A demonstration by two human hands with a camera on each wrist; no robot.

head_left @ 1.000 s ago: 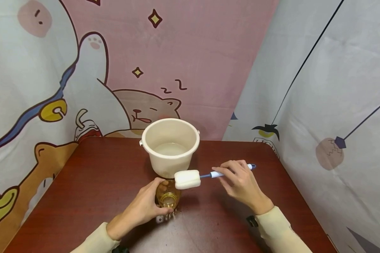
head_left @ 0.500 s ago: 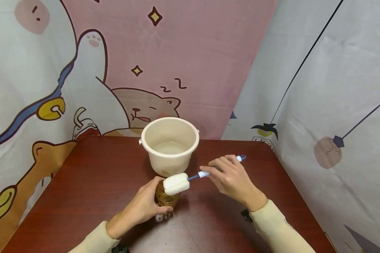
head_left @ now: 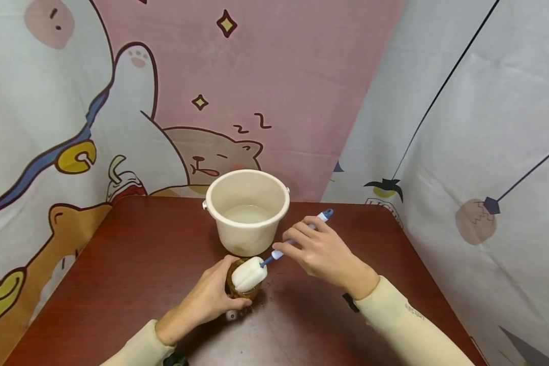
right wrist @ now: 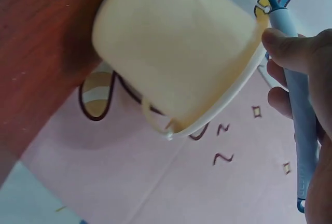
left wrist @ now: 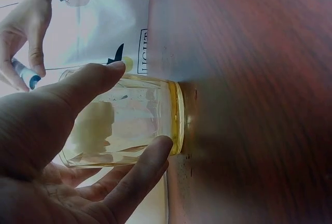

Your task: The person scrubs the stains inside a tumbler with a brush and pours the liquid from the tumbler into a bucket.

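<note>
My left hand (head_left: 215,290) grips an amber glass cup (left wrist: 135,125) from its left side, thumb and fingers round the wall, its base at the tabletop. With my right hand (head_left: 317,249) I hold a sponge bottle brush by its blue and white handle (right wrist: 295,94). The white sponge head (head_left: 249,274) tilts down into the cup's mouth; through the glass it shows as a pale block in the left wrist view. Thumb and fingers of the right hand wrap the handle in the right wrist view.
A cream bucket (head_left: 247,231) with some water in it stands right behind the cup. Drops of water lie on the dark red wooden table (head_left: 146,254) near the cup. Printed cloth (head_left: 302,101) hangs behind and to the right.
My right hand has moved left with the brush, tilting it more steeply. The sponge head has gone from beside the cup's rim down into its mouth. The left hand stays put.
</note>
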